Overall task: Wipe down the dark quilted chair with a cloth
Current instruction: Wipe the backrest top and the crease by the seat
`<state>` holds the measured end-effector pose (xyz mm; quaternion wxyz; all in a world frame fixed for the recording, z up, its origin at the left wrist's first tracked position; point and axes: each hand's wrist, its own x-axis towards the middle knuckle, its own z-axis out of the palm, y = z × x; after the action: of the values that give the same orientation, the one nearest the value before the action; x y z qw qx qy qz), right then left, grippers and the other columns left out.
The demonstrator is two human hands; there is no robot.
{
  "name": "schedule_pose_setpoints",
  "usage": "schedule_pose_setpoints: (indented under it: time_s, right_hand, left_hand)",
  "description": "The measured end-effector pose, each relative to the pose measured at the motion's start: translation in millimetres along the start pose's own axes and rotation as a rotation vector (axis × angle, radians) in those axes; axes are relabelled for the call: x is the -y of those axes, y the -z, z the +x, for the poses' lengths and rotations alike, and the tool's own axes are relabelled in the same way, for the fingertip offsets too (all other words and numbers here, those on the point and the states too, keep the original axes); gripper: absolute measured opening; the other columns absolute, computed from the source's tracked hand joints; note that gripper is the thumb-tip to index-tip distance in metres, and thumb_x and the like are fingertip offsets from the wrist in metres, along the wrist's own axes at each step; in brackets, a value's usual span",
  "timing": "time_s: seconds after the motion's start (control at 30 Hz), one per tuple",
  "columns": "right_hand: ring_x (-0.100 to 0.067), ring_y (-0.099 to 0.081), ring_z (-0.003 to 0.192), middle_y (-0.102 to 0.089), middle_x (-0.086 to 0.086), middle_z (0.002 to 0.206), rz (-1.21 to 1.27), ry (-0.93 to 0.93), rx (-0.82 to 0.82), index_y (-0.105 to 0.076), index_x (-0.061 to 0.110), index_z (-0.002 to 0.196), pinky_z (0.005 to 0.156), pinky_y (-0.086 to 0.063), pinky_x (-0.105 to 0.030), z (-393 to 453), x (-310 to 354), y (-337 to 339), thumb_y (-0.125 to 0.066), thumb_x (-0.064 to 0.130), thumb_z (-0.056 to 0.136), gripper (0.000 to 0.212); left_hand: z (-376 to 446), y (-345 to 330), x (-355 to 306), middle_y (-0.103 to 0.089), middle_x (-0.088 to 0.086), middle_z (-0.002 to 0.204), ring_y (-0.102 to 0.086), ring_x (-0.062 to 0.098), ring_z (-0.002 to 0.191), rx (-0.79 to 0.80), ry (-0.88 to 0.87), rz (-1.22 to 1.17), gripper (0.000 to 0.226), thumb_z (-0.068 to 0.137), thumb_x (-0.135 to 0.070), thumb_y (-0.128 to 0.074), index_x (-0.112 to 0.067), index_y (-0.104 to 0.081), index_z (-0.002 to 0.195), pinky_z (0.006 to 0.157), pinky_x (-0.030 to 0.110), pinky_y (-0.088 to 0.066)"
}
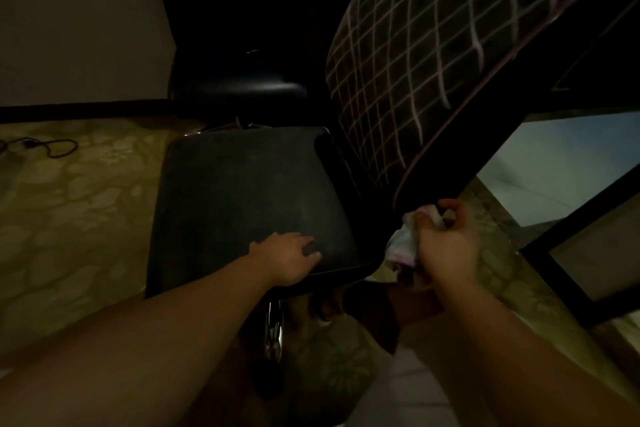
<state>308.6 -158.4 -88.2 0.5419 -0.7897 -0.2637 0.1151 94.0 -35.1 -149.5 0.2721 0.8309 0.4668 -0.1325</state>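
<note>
The dark chair has a plain black seat [242, 191] below me and a quilted backrest [433, 55] with pale diamond stitching rising at the upper right. My left hand [287, 256] rests on the seat's near right corner, fingers curled over its front edge. My right hand [446, 239] hovers just right of the seat, below the backrest's lower edge, closed around a crumpled white and pink cloth [403, 246]. The cloth is not touching the chair.
A second dark chair [239, 87] stands behind the seat in shadow. A black cable [52, 147] lies on the patterned floor at the left. A dark-framed glass panel [561, 163] stands at the right. The chair's chrome base [273, 326] shows under the seat.
</note>
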Motion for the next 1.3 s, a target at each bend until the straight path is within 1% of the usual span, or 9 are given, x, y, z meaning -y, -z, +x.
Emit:
schedule_pose_setpoints:
  time_s: [0.1,0.23,0.33,0.43,0.63,0.83,1.0,1.17,1.3]
  right_hand:
    - [-0.023,-0.065,0.094,-0.064,-0.003,0.109,-0.106,-0.079,0.083,-0.046,0.037,0.126,0.085,-0.056,-0.039,2.4,-24.5,-4.6,-0.070,0.033,0.087,0.046]
    - [-0.028,-0.062,0.106,-0.061,-0.010,0.121,-0.190,-0.281,0.242,-0.042,0.024,0.141,0.089,-0.049,-0.034,-5.9,-49.2,-11.2,-0.071,0.036,0.087,0.062]
    - [-0.026,-0.064,0.098,-0.065,-0.009,0.110,-0.197,-0.364,0.320,-0.053,0.013,0.133,0.087,-0.054,-0.037,-8.3,-56.9,-17.3,-0.071,0.036,0.088,0.054]
    - [-0.018,-0.065,0.078,-0.066,-0.004,0.091,-0.154,-0.424,0.357,-0.062,0.011,0.117,0.058,-0.053,-0.028,-8.1,-60.9,-20.7,-0.071,0.034,0.089,0.037]
    - [-0.031,-0.068,0.091,-0.070,-0.016,0.099,-0.233,-0.460,0.419,-0.065,0.001,0.110,0.081,-0.059,-0.045,-16.2,-68.4,-31.2,-0.076,0.041,0.082,0.050]
    - [-0.030,-0.068,0.087,-0.070,-0.015,0.091,-0.328,-0.404,0.433,-0.067,0.003,0.095,0.080,-0.058,-0.043,-30.2,-73.6,-25.2,-0.072,0.045,0.084,0.044]
    - [-0.028,-0.069,0.084,-0.070,-0.010,0.086,-0.147,-0.401,0.395,-0.064,0.017,0.081,0.082,-0.059,-0.046,-37.3,-71.4,-14.7,-0.074,0.041,0.082,0.026]
    - [-0.026,-0.071,0.085,-0.074,-0.005,0.088,0.111,-0.438,0.434,-0.066,0.027,0.082,0.083,-0.060,-0.048,-53.9,-49.6,-12.0,-0.077,0.039,0.084,0.017]
    - [-0.028,-0.074,0.085,-0.076,-0.009,0.094,0.230,-0.422,0.504,-0.070,0.020,0.100,0.080,-0.060,-0.052,-60.6,-32.6,-8.9,-0.073,0.035,0.089,0.019]
  left_hand:
    - [8.8,-8.1,-3.5,-0.019,-0.008,0.169,-0.020,0.034,0.153,0.066,0.023,0.072,0.066,0.099,-0.071,-0.033,-0.044,-0.025,0.158,0.118,0.066,-0.021]
    - [16.1,-20.0,-10.3,-0.004,-0.012,0.171,0.003,0.039,0.156,0.114,-0.001,0.137,0.064,0.100,-0.067,-0.036,-0.048,-0.019,0.159,0.118,0.073,-0.010]
    - [18.6,-28.0,-18.1,-0.001,-0.014,0.171,0.007,0.040,0.156,0.115,0.001,0.126,0.066,0.099,-0.067,-0.040,-0.050,-0.018,0.158,0.116,0.075,-0.012]
    - [15.4,-32.0,-29.4,-0.006,-0.013,0.171,0.000,0.042,0.155,0.111,0.011,0.137,0.069,0.096,-0.071,-0.039,-0.051,-0.018,0.158,0.117,0.069,-0.022]
    - [-5.8,-50.1,-46.3,-0.011,-0.013,0.170,-0.018,0.041,0.146,0.084,-0.080,0.274,0.072,0.096,-0.066,-0.041,-0.051,-0.009,0.159,0.105,0.054,-0.043]
    - [-25.5,-64.9,-65.7,-0.018,-0.016,0.168,-0.024,0.039,0.143,0.113,-0.099,0.272,0.070,0.097,-0.065,-0.041,-0.048,-0.015,0.160,0.104,0.046,-0.040]
    - [-38.4,-67.5,-59.2,-0.022,-0.014,0.168,-0.030,0.038,0.144,0.144,-0.106,0.210,0.073,0.092,-0.068,-0.042,-0.047,-0.020,0.159,0.116,0.048,-0.032]
    - [-50.7,-49.5,-62.7,-0.061,0.001,0.142,-0.061,0.023,0.122,-0.118,-0.045,-0.615,0.056,0.093,-0.025,-0.066,-0.031,-0.052,0.147,0.104,0.036,-0.050]
    - [-72.5,-25.0,-76.1,-0.068,0.012,0.126,-0.068,0.028,0.105,-0.125,0.074,-1.309,0.049,0.093,0.010,-0.045,-0.016,-0.067,0.128,0.086,0.042,-0.059]
